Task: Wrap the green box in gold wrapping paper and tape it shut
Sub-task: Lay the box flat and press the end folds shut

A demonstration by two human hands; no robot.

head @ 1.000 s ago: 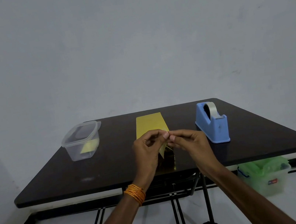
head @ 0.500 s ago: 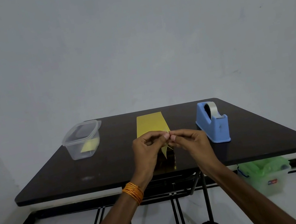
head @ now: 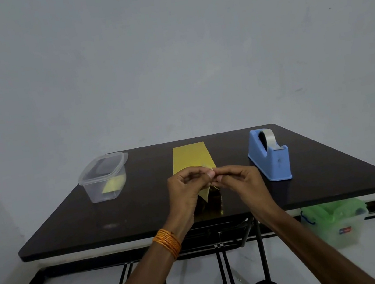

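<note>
Both hands meet fingertip to fingertip: the left hand [head: 186, 186] and right hand [head: 239, 180] each pinch a raised flap of the gold wrapping paper [head: 191, 157]. Just beneath them stands the box [head: 213, 200], dark in this light, near the surface's [head: 311, 186] front edge. The paper runs back from it. A blue tape dispenser [head: 269, 155] sits to the right and a clear plastic container [head: 104, 179] to the left.

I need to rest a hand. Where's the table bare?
Bare: dark table corner in front of clear plastic container; strip between gold paper sheet and blue tape dispenser. Crowded: front centre, left hand and right hand pinching paper.
</note>
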